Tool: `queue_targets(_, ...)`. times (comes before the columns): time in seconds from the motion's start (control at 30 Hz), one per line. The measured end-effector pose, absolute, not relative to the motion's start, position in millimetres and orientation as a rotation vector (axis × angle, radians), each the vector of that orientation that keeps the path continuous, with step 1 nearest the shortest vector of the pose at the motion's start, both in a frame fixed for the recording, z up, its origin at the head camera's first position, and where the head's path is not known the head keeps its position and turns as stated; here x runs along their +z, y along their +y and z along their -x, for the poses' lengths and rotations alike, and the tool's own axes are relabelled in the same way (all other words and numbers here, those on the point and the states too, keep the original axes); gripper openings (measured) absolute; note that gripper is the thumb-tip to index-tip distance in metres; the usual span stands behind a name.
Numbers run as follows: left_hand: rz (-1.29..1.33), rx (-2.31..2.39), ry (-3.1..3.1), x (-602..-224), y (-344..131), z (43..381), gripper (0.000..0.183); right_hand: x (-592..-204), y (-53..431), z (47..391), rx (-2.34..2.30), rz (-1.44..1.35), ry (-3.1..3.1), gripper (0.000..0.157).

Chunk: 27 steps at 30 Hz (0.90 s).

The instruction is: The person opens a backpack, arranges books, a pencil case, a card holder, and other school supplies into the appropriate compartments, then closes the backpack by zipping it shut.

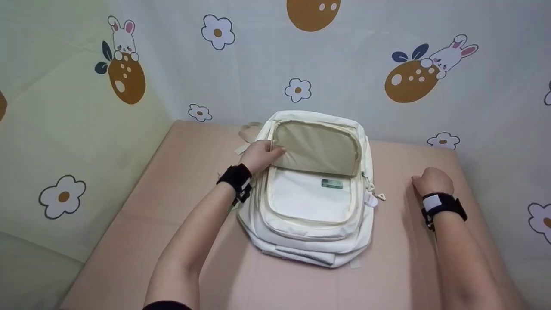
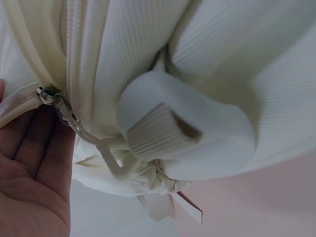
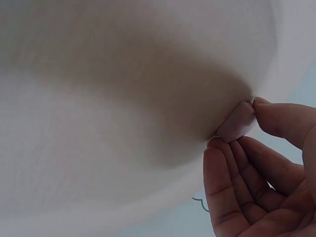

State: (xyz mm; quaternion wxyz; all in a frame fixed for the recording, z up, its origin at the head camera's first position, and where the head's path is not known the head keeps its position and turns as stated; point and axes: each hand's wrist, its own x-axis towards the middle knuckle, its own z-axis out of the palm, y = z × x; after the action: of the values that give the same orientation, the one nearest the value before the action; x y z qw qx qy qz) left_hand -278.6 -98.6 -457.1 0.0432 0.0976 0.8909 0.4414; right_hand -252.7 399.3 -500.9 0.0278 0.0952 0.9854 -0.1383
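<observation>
A cream backpack [image 1: 308, 234] lies on the pink surface, its front pocket unzipped and the beige-lined flap [image 1: 320, 146] folded up. My left hand [image 1: 259, 156] holds the flap's left edge. In the left wrist view, the fingers [image 2: 34, 140] sit behind the fabric, close to a metal zipper slider [image 2: 49, 94] with a cream pull [image 2: 116, 160]. Well to the right of the bag, my right hand [image 1: 434, 183] is low over the surface. The right wrist view shows it pinching a small, pinkish-grey block [image 3: 237, 122] between thumb and fingers; the head view hides the block.
A small green label [image 1: 332, 184] shows on the white pocket panel. Zipper pulls [image 1: 371, 187] hang at the bag's right side and a strap loop [image 1: 250, 131] at its upper left. Patterned cloth walls [image 1: 258, 69] border the pink surface [image 1: 172, 172].
</observation>
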Motion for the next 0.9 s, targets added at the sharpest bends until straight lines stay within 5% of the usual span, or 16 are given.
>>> queue_targets(0.43,-0.306,1.354,2.711,-458.7,-99.0,280.5,0.048,-469.1,382.1,246.3,-0.607,-0.161,3.231,0.04)
queue_targets(0.9,-0.287,1.351,2.701,-458.3,-99.4,281.6,0.047,-382.3,288.2,207.5,-0.817,0.557,3.527,0.027)
